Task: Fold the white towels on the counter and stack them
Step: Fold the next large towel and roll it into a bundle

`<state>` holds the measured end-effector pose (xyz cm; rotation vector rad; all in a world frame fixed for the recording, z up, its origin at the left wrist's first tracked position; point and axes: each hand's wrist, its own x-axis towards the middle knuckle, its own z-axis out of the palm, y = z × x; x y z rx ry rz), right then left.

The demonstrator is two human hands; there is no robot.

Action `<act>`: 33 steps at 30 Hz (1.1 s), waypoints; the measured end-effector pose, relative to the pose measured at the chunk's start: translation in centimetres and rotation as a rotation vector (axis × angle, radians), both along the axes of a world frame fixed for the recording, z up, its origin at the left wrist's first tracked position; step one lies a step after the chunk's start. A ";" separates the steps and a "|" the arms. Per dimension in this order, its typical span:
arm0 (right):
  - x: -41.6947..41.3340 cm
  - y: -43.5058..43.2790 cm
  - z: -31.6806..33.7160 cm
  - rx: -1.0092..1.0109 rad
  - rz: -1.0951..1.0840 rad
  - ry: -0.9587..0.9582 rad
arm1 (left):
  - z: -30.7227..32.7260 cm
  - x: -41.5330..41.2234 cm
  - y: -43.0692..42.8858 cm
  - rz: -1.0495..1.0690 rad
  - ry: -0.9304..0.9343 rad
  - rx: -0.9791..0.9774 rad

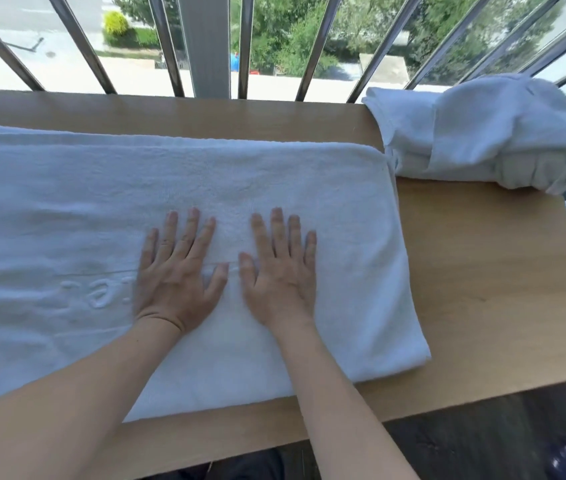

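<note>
A large white towel [326,188] lies flat along the wooden counter [489,271], folded lengthwise, with raised lettering near its left part. Its left end runs out of view. My left hand [177,271] and my right hand [281,271] rest side by side on the towel's middle, palms down and fingers straight and spread. A pile of other white towels [482,133] sits at the counter's back right corner, partly folded, with a crumpled one on top.
Metal window bars [205,46] rise right behind the counter's back edge. The counter's right edge and front edge drop to a dark floor [482,441]. Bare wood shows to the right of the flat towel.
</note>
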<state>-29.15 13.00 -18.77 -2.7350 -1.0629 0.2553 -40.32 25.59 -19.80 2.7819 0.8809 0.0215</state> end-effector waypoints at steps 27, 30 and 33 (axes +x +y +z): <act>-0.1 -13.6 -0.8 -0.134 -0.240 0.004 | 0.0 -0.8 -0.3 -0.039 -0.001 -0.034; 1.8 -16.4 -0.5 -0.190 -0.344 0.007 | 0.2 -0.8 -0.3 -0.041 -0.015 -0.042; 2.1 -16.2 -0.1 -0.213 -0.428 0.010 | 0.7 -0.8 -0.4 -0.046 -0.009 -0.063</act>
